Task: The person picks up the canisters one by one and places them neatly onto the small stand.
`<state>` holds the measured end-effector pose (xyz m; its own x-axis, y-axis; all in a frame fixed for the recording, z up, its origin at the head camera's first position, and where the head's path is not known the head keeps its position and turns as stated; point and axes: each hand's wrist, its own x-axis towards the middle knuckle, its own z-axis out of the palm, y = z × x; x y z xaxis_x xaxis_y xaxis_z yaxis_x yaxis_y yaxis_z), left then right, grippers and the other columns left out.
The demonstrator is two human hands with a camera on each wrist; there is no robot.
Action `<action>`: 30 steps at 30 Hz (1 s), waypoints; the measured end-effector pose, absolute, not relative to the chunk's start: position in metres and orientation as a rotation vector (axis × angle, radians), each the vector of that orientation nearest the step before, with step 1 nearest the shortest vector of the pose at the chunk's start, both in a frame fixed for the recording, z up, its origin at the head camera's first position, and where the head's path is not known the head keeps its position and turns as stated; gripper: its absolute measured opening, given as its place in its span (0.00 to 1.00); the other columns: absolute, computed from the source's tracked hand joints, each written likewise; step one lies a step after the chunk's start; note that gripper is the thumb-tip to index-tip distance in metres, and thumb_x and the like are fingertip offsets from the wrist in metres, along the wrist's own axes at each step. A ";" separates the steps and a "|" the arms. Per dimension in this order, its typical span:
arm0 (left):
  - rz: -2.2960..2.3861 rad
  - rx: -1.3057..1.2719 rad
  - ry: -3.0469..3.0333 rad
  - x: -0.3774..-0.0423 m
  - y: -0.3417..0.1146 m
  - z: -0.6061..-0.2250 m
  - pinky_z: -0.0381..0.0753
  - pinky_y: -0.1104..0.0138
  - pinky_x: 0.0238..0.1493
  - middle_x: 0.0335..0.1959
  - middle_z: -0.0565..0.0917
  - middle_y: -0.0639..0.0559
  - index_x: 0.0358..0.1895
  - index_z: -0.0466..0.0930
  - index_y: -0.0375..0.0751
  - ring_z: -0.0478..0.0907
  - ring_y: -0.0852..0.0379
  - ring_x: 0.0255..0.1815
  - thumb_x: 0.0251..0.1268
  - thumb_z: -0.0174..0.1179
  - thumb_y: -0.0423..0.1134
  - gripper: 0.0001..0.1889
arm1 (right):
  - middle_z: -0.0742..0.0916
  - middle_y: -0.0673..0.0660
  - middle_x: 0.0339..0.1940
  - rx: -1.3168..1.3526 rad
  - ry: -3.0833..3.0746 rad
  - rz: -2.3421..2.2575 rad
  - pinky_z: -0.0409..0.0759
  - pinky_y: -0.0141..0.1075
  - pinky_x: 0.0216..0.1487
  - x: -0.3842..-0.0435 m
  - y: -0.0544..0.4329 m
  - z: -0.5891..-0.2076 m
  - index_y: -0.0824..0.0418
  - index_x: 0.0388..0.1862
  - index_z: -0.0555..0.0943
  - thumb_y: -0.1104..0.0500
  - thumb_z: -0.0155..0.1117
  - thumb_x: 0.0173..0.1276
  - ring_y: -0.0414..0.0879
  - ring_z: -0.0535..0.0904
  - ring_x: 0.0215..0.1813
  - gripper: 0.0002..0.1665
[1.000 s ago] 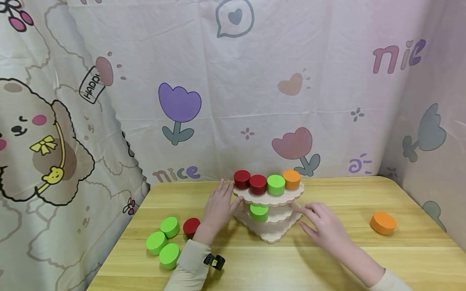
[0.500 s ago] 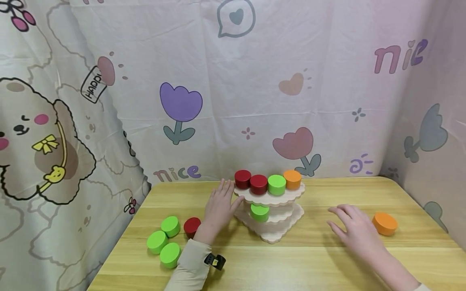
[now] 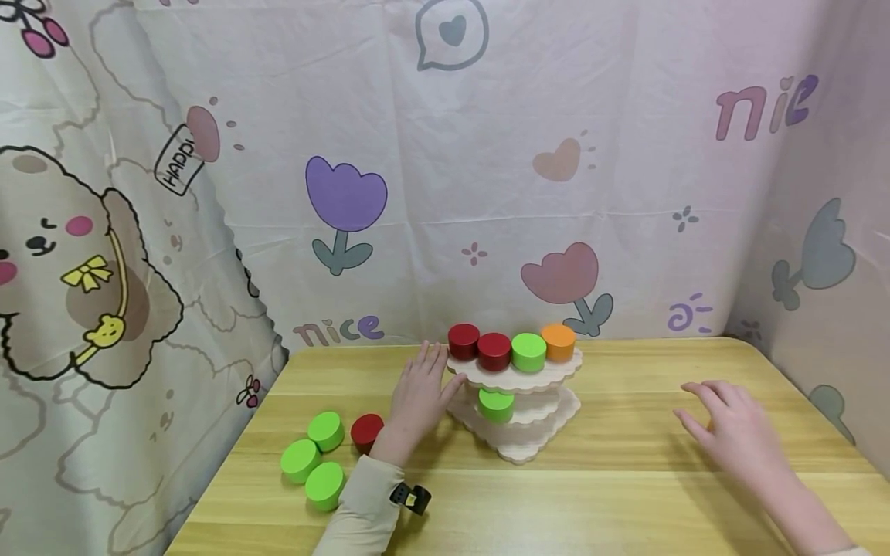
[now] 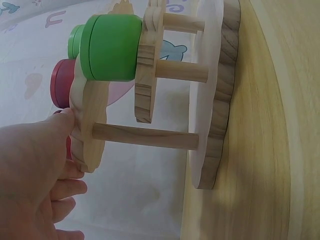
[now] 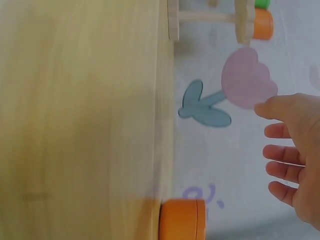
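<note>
Risk, as judged: nudge from left hand (image 3: pixel 419 390) could slide discs (image 3: pixel 497 354) off tiered wooden stand (image 3: pixel 517 448); its fingers lay extended, thumb at top-shelf rim, gripping nothing. Right hand (image 3: pixel 740 428) was empty, fingers loosely bent, near lone orange disc (image 5: pixel 181 220); careless reach could knock it away. Stand stood upright mid-table, toward back; top shelf's long axis ran left-right, base corner pointed toward person.

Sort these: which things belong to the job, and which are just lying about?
Seemingly the job:
wooden stand, touched by left hand
blocks on it
orange block near right hand
loose green blocks and red block, probably

Just around:
patterned curtain
black wrist gadget
</note>
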<state>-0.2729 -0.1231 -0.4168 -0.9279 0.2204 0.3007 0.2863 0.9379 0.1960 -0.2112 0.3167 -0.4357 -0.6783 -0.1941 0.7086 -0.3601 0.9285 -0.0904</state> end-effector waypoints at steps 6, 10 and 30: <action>-0.346 -0.379 -2.821 -0.273 -0.123 -0.417 0.54 0.47 0.77 0.77 0.59 0.43 0.75 0.58 0.39 0.49 0.45 0.80 0.74 0.39 0.64 0.38 | 0.84 0.68 0.41 0.335 -2.399 0.268 0.74 0.60 0.38 -0.213 0.333 -0.437 0.64 0.48 0.80 0.58 0.77 0.47 0.66 0.78 0.42 0.27; -0.342 -0.381 -2.822 -0.273 -0.123 -0.418 0.54 0.46 0.77 0.77 0.59 0.43 0.75 0.58 0.39 0.49 0.44 0.80 0.74 0.38 0.64 0.38 | 0.83 0.69 0.42 0.297 -2.464 0.279 0.72 0.59 0.40 -0.214 0.343 -0.436 0.64 0.49 0.79 0.56 0.76 0.50 0.67 0.77 0.42 0.28; -0.347 -0.376 -2.817 -0.272 -0.123 -0.415 0.54 0.46 0.77 0.77 0.60 0.44 0.75 0.58 0.39 0.50 0.44 0.80 0.74 0.39 0.64 0.38 | 0.79 0.76 0.52 0.212 -2.835 0.245 0.70 0.68 0.44 -0.219 0.386 -0.451 0.65 0.58 0.75 0.40 0.72 0.56 0.72 0.72 0.50 0.40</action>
